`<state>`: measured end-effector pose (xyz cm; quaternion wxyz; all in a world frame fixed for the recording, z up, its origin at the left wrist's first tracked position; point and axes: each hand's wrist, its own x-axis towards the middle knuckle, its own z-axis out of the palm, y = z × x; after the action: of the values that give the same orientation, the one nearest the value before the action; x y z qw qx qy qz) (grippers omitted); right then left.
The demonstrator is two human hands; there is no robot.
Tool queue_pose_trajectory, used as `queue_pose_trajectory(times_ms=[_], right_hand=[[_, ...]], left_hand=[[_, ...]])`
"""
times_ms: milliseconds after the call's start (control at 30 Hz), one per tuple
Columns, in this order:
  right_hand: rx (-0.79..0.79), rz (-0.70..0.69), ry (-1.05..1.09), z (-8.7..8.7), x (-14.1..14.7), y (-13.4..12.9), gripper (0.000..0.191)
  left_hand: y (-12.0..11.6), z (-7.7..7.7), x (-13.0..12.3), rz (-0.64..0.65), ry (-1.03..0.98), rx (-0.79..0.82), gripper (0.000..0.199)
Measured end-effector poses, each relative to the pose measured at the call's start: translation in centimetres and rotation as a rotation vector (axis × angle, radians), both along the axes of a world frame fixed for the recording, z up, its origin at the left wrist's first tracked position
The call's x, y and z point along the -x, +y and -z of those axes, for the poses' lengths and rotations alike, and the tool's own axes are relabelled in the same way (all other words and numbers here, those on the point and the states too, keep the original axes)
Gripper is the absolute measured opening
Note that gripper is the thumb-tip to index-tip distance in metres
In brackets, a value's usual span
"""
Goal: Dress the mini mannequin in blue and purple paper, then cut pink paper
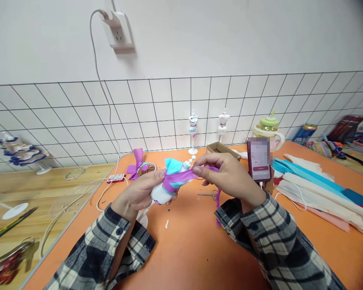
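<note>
A small white mannequin (pixel 161 195) lies tilted in my left hand (pixel 143 188), its neck end pointing up and right. Blue cloth (pixel 173 165) and a purple strip (pixel 181 176) are wrapped around its upper body. The thumb of my left hand presses the purple strip at the mannequin's side, and its other fingers curl beneath. Thumb and fingers of my right hand (pixel 222 173) pinch the purple strip near the mannequin's neck. The strip's loose end (pixel 218 197) hangs below my right hand.
Scissors (pixel 208 195) lie behind my right wrist. Two mannequins on stands (pixel 193 125) (pixel 224 122), an open box (pixel 216 148), a phone (pixel 259 161) and a jug (pixel 268 127) stand behind. Fabric strips (pixel 314 177) lie right; a purple piece (pixel 136 163) and white cable (pixel 110 108) are left.
</note>
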<state>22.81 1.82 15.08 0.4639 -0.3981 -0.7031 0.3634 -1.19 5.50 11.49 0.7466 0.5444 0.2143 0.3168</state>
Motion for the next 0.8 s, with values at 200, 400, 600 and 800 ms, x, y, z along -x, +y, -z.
queue_pose_trajectory(times_ms=[200, 400, 600, 800], right_hand=[[0.14, -0.19, 0.121, 0.7, 0.2, 0.7, 0.03], [0.196, -0.358, 0.272, 1.6, 0.7, 1.6, 0.028], [0.223, -0.469, 0.363, 2.6, 0.9, 2.2, 0.029], [0.334, -0.457, 0.487, 2.9, 2.1, 1.8, 0.029]], left_hand=[[-0.2, 0.7, -0.3, 0.018, -0.086, 0.018, 0.04], [-0.3, 1.0, -0.6, 0.075, -0.157, 0.117, 0.04], [-0.6, 0.7, -1.3, 0.094, -0.219, 0.208, 0.035], [-1.0, 0.7, -1.9, 0.023, -0.261, 0.255, 0.034]])
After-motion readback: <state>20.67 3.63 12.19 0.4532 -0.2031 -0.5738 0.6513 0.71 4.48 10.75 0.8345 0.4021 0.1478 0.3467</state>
